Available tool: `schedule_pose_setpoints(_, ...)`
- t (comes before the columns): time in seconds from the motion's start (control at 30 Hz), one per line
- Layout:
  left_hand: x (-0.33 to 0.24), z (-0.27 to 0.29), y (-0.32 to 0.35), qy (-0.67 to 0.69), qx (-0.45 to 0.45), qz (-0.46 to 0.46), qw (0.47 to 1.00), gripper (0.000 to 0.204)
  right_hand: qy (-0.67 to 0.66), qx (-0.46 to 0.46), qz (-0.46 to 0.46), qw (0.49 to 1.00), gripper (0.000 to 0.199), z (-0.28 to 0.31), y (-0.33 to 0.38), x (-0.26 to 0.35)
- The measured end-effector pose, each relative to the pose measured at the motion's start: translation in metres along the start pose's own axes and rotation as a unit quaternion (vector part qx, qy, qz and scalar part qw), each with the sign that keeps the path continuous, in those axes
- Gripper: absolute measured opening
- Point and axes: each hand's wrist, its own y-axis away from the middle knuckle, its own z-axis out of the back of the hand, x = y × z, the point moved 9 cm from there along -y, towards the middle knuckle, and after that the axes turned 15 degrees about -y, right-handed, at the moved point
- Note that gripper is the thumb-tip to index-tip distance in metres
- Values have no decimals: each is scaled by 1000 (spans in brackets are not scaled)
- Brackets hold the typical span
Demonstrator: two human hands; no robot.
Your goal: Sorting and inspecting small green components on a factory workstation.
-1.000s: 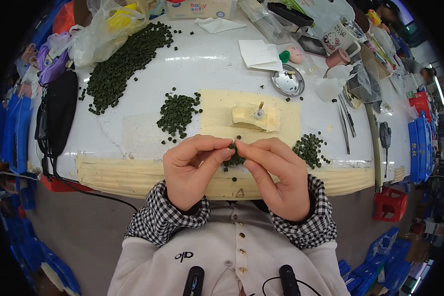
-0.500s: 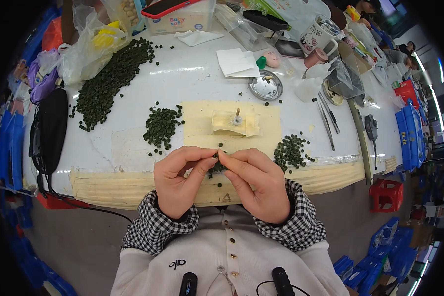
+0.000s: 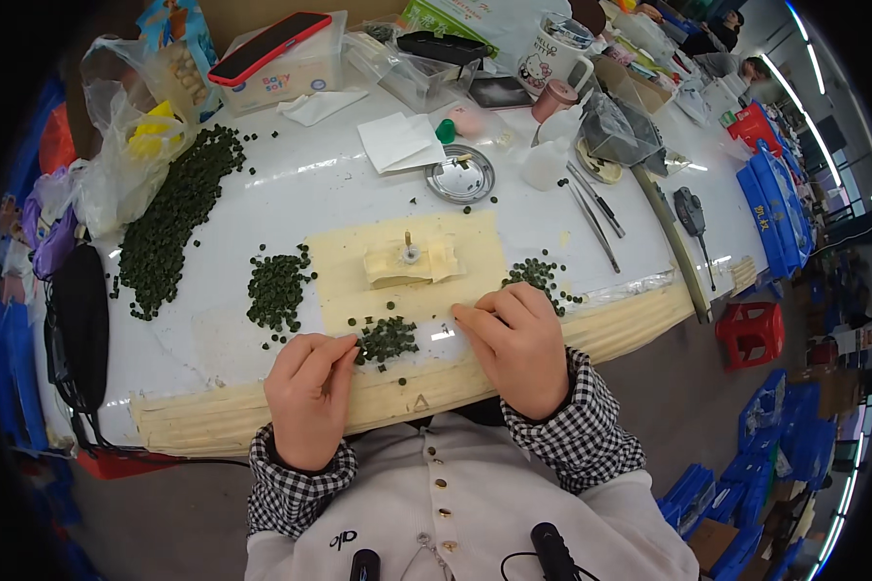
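I see the little green pile (image 3: 388,341) on the worktop (image 3: 291,194), stretching longways from eight to two o'clock. My left hand (image 3: 308,389), just beside it, points to one o'clock; my right hand (image 3: 515,341) points to ten. Both pinch narrow; I can't tell on what.

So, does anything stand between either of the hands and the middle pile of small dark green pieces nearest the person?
Nothing visible. The left hand has its fingertips at the left edge of the dark green pile; between that pile and the right hand, only white tabletop and flat pale yellow sheet show.
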Motion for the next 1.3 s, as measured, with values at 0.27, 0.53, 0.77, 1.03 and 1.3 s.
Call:
schedule_pose_setpoints(0.27, -1, -1, 0, -13, -6, -17, 1000, 18, 20, -9, 23, 999, 14, -2, -6, 4)
schedule_pose_setpoints(0.53, 2, 14, 0, 5, -36, -24, 999, 17, 44, 27, 38, 998, 20, -6, -10, 14)
schedule_pose_setpoints(0.77, 19, 58, -14, -91, -46, -32, 994, 11, 44, 20, 60, 997, 21, -7, -8, 19)
schedule_pose_setpoints(1.03, 0, 23, -67, -251, 8, -180, 951, 10, 52, 21, 73, 996, 23, -7, -7, 22)
schedule_pose_setpoints(1.3, 7, -7, -74, -310, 50, -202, 928, 9, -20, 2, 24, 1000, 14, -1, -7, 10)
